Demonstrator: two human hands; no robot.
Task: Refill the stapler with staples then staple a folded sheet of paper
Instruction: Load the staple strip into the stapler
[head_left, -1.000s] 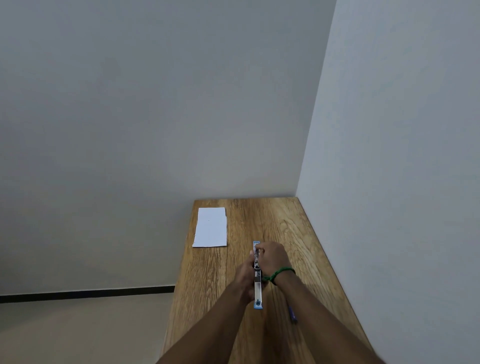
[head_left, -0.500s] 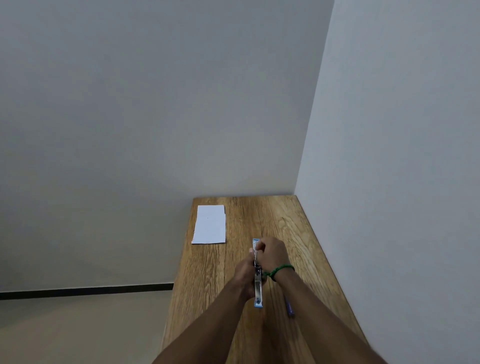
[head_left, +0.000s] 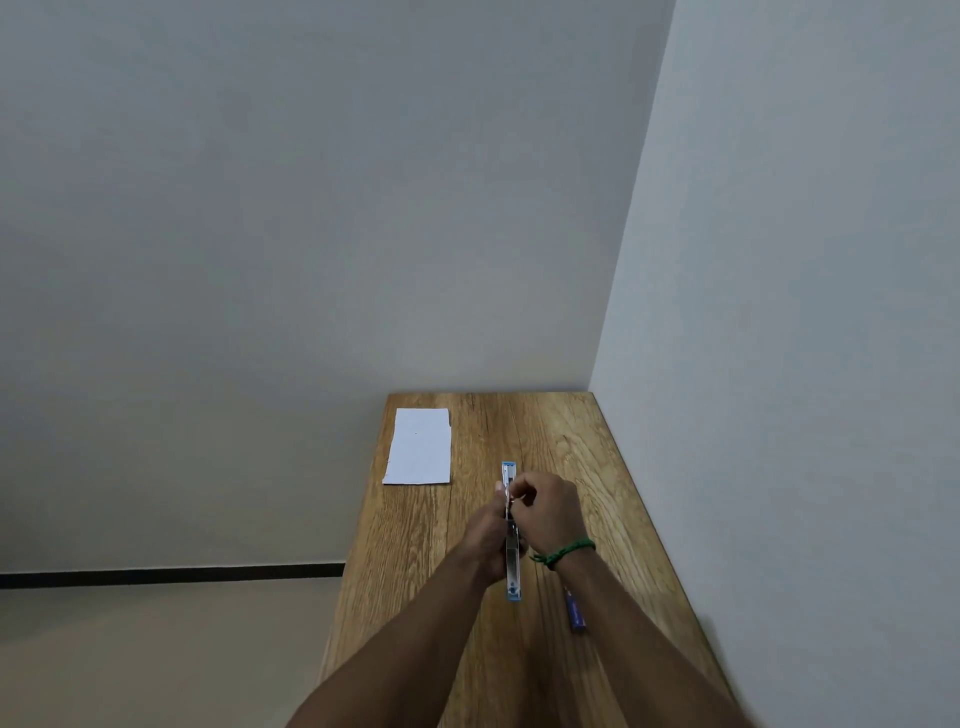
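1. Your left hand (head_left: 485, 530) grips the long blue-and-silver metal stapler (head_left: 511, 566) mid-body.
2. Its long axis runs straight away from you.
3. Your right hand (head_left: 550, 512), nearer the far end, pinches at its channel; staples not discernible.
4. The folded white paper sheet (head_left: 420, 447) lies far-left on the wooden worktop (head_left: 571, 431), well apart.

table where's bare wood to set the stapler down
Free: far right, between the paper and the wall; the left strip nearer than the paper. Crowded: around the stapler, left hand, right hand and blue object.
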